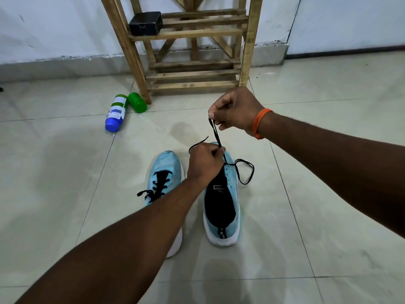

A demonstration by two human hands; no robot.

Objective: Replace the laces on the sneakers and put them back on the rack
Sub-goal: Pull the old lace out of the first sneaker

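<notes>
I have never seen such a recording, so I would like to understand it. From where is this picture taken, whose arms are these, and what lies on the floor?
There is no machine here. A person wears a camera on the head, so the one picture looks forward and down at that person's own arms. The left hand and the right hand, which has an orange band at the wrist, both pinch a black lace. The lace runs down to the front of a light blue sneaker. The other sneaker beside it is already laced. Both stand on a tiled floor. Behind them is a wooden rack with a black box on a shelf. Near the rack's leg lie a bottle and a green container.
</notes>
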